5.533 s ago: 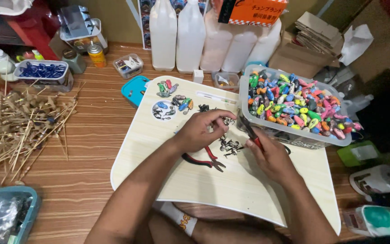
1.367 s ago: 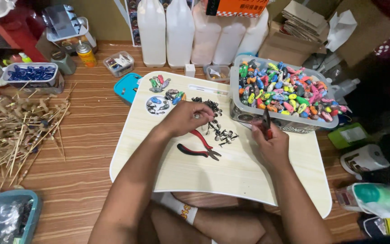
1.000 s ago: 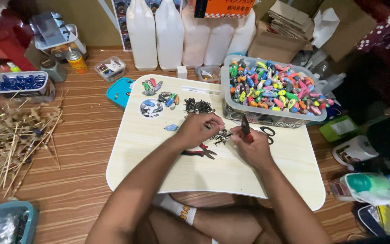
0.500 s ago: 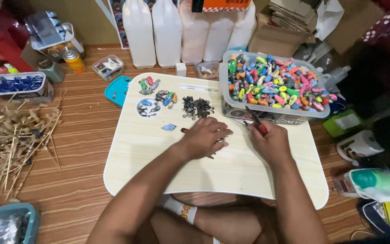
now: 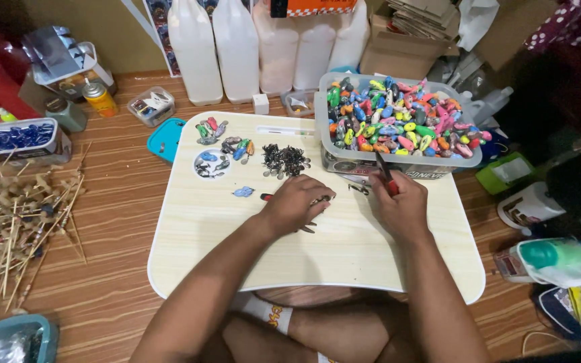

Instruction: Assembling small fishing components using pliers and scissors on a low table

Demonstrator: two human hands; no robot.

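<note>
The lap table [image 5: 237, 255] lay bare along its near edge. The left hand [image 5: 297, 205] covered red-handled pliers [image 5: 265, 197], grip unclear. The right hand [image 5: 398, 202] was clamped on a red-handled tool [image 5: 384, 176] beside the bin [image 5: 398, 158].

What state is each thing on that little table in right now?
left hand: palm down, closed over small metal pieces
right hand: gripping red-handled pliers, tip up
clear bin: open, heaped with colourful lures
dark hooks: loose pile
lap table: flat

Head view, steeply down, tray [image 5: 237, 269] probably close
</note>
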